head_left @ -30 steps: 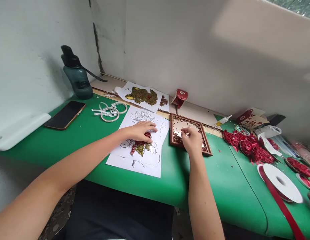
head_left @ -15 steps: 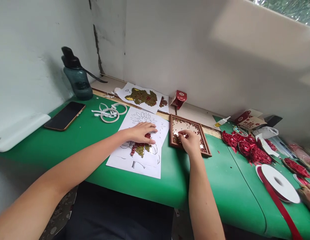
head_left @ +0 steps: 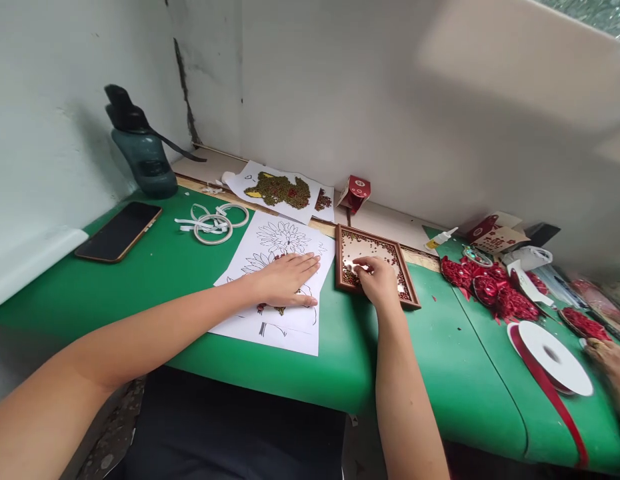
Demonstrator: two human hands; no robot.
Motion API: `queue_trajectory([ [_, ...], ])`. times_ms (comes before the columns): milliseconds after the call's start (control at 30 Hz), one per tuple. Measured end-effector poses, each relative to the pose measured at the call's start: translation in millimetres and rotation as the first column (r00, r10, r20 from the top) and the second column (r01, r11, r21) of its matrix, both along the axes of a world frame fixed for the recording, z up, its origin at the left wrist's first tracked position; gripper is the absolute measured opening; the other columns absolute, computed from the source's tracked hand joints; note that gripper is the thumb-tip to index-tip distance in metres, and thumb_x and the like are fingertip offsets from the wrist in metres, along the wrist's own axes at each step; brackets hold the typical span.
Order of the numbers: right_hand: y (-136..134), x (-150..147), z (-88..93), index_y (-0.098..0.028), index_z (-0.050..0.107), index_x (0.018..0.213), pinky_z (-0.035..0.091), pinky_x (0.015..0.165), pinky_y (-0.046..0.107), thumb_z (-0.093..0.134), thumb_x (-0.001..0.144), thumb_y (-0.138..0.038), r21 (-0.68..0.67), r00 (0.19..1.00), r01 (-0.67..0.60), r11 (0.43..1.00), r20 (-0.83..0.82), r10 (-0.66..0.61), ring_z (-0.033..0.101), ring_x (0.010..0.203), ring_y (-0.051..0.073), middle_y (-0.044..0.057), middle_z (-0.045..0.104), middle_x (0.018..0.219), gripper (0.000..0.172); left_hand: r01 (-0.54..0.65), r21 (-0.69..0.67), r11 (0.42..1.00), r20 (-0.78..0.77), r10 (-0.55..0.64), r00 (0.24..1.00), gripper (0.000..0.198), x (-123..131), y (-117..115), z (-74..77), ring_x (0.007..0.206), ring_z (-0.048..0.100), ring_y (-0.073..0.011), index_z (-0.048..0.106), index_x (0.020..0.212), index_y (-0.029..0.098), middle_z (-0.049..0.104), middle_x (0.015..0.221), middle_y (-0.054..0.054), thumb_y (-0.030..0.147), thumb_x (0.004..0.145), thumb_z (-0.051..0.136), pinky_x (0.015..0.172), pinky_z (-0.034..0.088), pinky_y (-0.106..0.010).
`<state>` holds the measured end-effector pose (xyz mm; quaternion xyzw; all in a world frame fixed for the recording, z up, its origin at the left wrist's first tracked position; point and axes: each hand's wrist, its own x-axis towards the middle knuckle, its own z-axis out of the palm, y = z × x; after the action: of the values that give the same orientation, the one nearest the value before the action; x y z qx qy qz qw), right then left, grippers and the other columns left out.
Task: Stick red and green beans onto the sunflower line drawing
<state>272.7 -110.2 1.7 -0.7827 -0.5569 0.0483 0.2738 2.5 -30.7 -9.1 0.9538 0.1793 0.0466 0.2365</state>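
My left hand (head_left: 285,280) lies flat with fingers stretched out on a white sheet (head_left: 275,280) that bears a flower line drawing, and it covers a patch of red and green beans glued there. My right hand (head_left: 375,277) rests in a brown wooden frame (head_left: 407,287) that holds loose red beans. Its fingers are pinched together over the beans, and what they hold is too small to make out.
The green table (head_left: 155,280) carries a phone (head_left: 119,231), a dark water bottle (head_left: 140,150), white rings (head_left: 213,223), a finished bean picture (head_left: 277,190), a small red box (head_left: 355,193), a glue bottle (head_left: 440,238), red ribbon flowers (head_left: 495,290) and a ribbon spool (head_left: 553,350). Another person's hand (head_left: 610,353) shows at the right edge.
My left hand has slid right and flattened over the bean patch. My right hand has shifted left inside the frame. The view has moved a little to the right.
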Motion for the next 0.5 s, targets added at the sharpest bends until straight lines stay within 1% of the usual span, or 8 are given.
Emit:
queue_trajectory([
  [67, 2, -3, 0.3, -0.023, 0.08, 0.092, 0.046, 0.082, 0.039, 0.059, 0.084, -0.031, 0.003, 0.999, -0.05, 0.999, -0.011, 0.05, 0.064, 0.089, 0.025, 0.008, 0.074, 0.101, 0.024, -0.01, 0.026, 1.0, 0.007, 0.009, 1.0, 0.091, 1, -1, -2.2, 0.163, 0.013, -0.0298, 0.02, 0.168, 0.025, 0.014, 0.176, -0.007, 0.075, 0.097, 0.043, 0.132, 0.008, -0.047],
  [167, 5, -7, 0.6, -0.023, 0.079, 0.087, 0.046, 0.081, 0.038, 0.061, 0.084, -0.031, -0.032, 0.997, -0.072, 0.997, -0.006, 0.072, 0.063, 0.086, 0.024, 0.007, 0.073, 0.098, 0.02, -0.001, 0.038, 0.999, 0.0, 0.001, 1.0, 0.087, 3, -2, -3.4, 0.163, 0.013, -0.0296, 0.022, 0.168, 0.026, 0.014, 0.176, -0.006, 0.074, 0.098, 0.04, 0.131, 0.008, -0.048],
  [300, 8, -8, -1.9, -0.022, 0.076, 0.086, 0.044, 0.08, 0.036, 0.059, 0.086, -0.026, -0.063, 0.993, -0.093, 0.994, 0.064, 0.097, 0.062, 0.089, 0.024, 0.007, 0.071, 0.096, 0.018, 0.03, 0.011, 0.999, -0.005, -0.03, 1.0, 0.084, 3, -1, -0.3, 0.163, 0.011, -0.0303, 0.023, 0.168, 0.028, 0.017, 0.176, -0.005, 0.074, 0.099, 0.038, 0.131, 0.009, -0.052],
  [333, 9, -7, -3.1, -0.021, 0.075, 0.086, 0.043, 0.08, 0.036, 0.057, 0.087, -0.024, -0.066, 0.99, -0.101, 0.993, 0.088, 0.107, 0.061, 0.09, 0.025, 0.008, 0.07, 0.096, 0.018, 0.014, -0.019, 1.0, 0.011, -0.014, 1.0, 0.083, 2, 0, 2.2, 0.163, 0.014, -0.0307, 0.022, 0.168, 0.029, 0.018, 0.175, -0.005, 0.075, 0.1, 0.038, 0.131, 0.011, -0.052],
  [400, 9, -7, -5.7, -0.02, 0.072, 0.086, 0.043, 0.081, 0.037, 0.054, 0.089, -0.022, -0.063, 0.984, -0.115, 0.991, 0.13, 0.123, 0.06, 0.092, 0.026, 0.01, 0.07, 0.097, 0.019, -0.055, -0.138, 0.989, 0.081, 0.067, 0.995, 0.081, -5, 3, 9.8, 0.16, 0.025, -0.0304, 0.018, 0.168, 0.031, 0.022, 0.175, -0.005, 0.074, 0.101, 0.036, 0.129, 0.022, -0.05],
  [467, 9, -7, -7.6, -0.02, 0.071, 0.088, 0.043, 0.083, 0.039, 0.051, 0.091, -0.022, -0.043, 0.979, -0.122, 0.992, 0.156, 0.128, 0.059, 0.094, 0.027, 0.011, 0.069, 0.099, 0.021, -0.117, -0.291, 0.949, 0.187, 0.177, 0.966, 0.075, -15, 5, 20.2, 0.155, 0.036, -0.028, 0.013, 0.168, 0.033, 0.027, 0.173, -0.006, 0.07, 0.105, 0.029, 0.123, 0.035, -0.045],
  [500, 9, -7, -8.0, -0.02, 0.07, 0.088, 0.043, 0.084, 0.039, 0.05, 0.092, -0.022, -0.028, 0.979, -0.121, 0.992, 0.162, 0.124, 0.059, 0.095, 0.028, 0.011, 0.069, 0.1, 0.021, -0.122, -0.339, 0.933, 0.256, 0.217, 0.942, 0.071, -21, 5, 25.3, 0.154, 0.038, -0.0267, 0.013, 0.168, 0.033, 0.03, 0.172, -0.006, 0.067, 0.107, 0.025, 0.121, 0.039, -0.044],
])
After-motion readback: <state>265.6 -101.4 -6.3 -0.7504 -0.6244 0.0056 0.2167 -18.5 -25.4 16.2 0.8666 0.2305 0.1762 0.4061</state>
